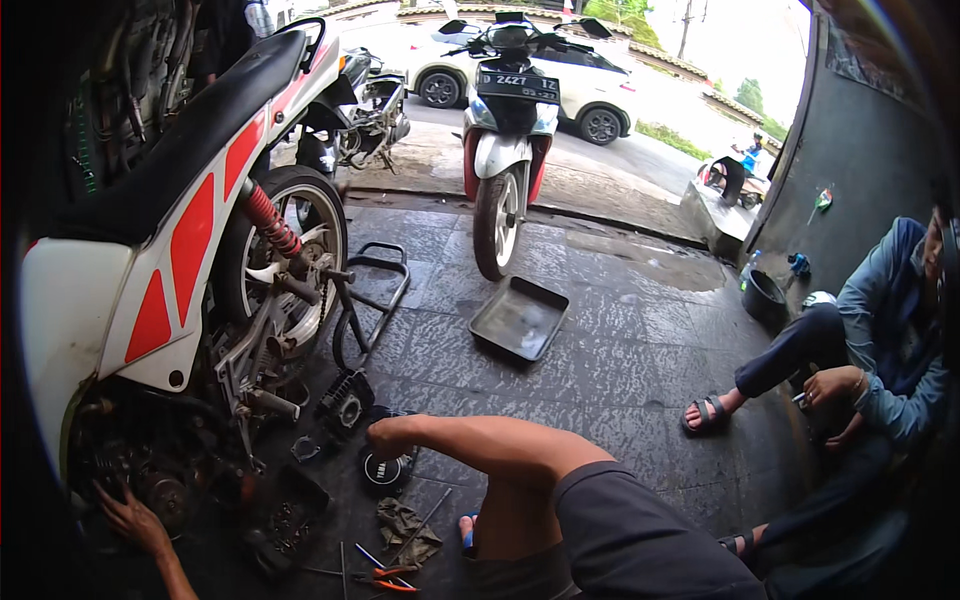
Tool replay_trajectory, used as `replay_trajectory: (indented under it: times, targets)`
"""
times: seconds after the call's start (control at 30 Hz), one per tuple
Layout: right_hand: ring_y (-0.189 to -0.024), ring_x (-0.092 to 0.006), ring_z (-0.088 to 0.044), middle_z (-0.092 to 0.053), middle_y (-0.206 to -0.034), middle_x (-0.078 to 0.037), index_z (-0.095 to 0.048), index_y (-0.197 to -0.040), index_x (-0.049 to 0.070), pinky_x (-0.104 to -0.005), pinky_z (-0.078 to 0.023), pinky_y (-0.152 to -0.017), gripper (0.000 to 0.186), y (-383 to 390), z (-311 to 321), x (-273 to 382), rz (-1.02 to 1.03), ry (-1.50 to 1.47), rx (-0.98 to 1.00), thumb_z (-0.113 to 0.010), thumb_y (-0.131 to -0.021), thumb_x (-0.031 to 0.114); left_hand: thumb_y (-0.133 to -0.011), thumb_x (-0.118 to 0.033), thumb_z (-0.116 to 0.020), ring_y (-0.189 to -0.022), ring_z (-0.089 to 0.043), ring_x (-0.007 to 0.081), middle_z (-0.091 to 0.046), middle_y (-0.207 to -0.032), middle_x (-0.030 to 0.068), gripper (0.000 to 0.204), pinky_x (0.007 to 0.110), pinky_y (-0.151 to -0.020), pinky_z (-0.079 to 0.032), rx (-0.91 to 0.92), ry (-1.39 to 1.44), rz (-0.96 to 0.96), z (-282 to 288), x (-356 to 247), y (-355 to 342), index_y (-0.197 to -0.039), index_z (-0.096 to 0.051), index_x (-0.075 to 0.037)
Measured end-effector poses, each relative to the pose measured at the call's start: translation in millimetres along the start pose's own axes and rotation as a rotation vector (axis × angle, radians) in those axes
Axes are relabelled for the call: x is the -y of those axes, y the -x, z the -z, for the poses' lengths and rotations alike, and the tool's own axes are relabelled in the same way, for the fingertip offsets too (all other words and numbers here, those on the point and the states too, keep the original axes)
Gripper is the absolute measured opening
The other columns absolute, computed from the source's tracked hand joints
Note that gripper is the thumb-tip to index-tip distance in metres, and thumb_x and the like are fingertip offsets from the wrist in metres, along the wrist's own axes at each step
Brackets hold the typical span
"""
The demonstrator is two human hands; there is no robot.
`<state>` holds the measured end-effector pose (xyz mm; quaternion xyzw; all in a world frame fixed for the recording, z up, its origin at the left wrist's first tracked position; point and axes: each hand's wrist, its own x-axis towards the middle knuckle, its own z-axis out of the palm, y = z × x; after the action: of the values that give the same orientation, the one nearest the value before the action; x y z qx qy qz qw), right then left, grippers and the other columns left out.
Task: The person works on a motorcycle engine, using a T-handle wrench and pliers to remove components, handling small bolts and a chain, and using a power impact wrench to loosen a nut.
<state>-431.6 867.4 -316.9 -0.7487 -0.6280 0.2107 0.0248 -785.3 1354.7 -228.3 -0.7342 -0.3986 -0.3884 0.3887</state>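
Observation:
My left hand rests with its fingers spread against the dark, greasy engine of the white and red motorcycle at the left. Near the lower middle, my right hand is closed, knuckles up, just above a round black engine cover. Its fingertips are hidden, so what they hold cannot be made out. A finned cylinder block lies on the floor to its left. Below are a dark rag, orange-handled pliers and a tray of small parts.
A black metal tray lies on the tiles before a parked scooter. A tubular stand is beside the rear wheel. At the right, a person sits near a black bucket. A white car is outside.

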Motion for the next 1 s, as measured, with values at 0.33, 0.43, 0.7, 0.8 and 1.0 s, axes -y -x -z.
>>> replay_trajectory:
  times: [0.33,0.43,0.7,0.8,1.0]
  targets:
    - [-0.075,-0.0350,-0.067,-0.067,-0.079,-0.024,-0.069,-0.084,-0.004,-0.0446,-0.052,-0.068,0.036,2,-2,4,0.052,-0.182,-0.017,-0.059,-0.081,0.030,-0.097,-0.012,-0.051,-0.133,-0.042,0.0357,-0.030,-0.155,0.0109,0.040,0.051,-0.105,-0.040,-0.035,-0.039,0.001,27,-20,-8,-0.136,-0.054,-0.021]
    - [-0.077,-0.0367,-0.066,-0.067,-0.084,-0.025,-0.069,-0.087,-0.003,-0.0448,-0.051,-0.070,0.036,0,-5,2,0.111,-0.144,-0.031,-0.060,-0.083,0.031,-0.094,-0.009,-0.053,-0.133,-0.041,0.0377,-0.030,-0.155,0.0124,0.041,0.054,-0.107,-0.037,-0.089,0.053,-0.026,34,-21,-11,-0.134,-0.054,-0.019]
    - [-0.074,-0.0368,-0.064,-0.067,-0.086,-0.021,-0.070,-0.090,0.005,-0.0457,-0.049,-0.067,0.023,-4,-2,-1,0.332,0.087,-0.021,-0.057,-0.088,0.024,-0.085,-0.005,-0.056,-0.142,-0.027,0.0423,-0.021,-0.158,0.0191,0.052,0.058,-0.112,-0.027,0.051,0.078,-0.025,87,-44,-18,-0.136,-0.053,-0.014]
    - [-0.083,-0.0361,-0.066,-0.067,-0.091,-0.026,-0.068,-0.094,-0.004,-0.0443,-0.050,-0.073,0.039,-10,25,39,0.082,-0.284,-0.013,-0.060,-0.086,0.033,-0.091,-0.009,-0.052,-0.140,-0.028,0.0445,-0.025,-0.155,0.0211,0.048,0.058,-0.111,-0.026,-0.013,0.100,-0.036,87,-7,-13,-0.139,-0.050,-0.012]
    - [-0.084,-0.0277,-0.066,-0.068,-0.089,-0.019,-0.064,-0.099,-0.002,-0.0410,-0.049,-0.078,0.035,24,35,20,-0.128,-0.280,0.004,-0.064,-0.084,0.030,-0.087,-0.008,-0.052,-0.136,-0.030,0.0464,-0.034,-0.147,0.0258,0.046,0.063,-0.111,-0.022,0.187,0.230,-0.037,106,-63,-37,-0.132,-0.058,-0.012]
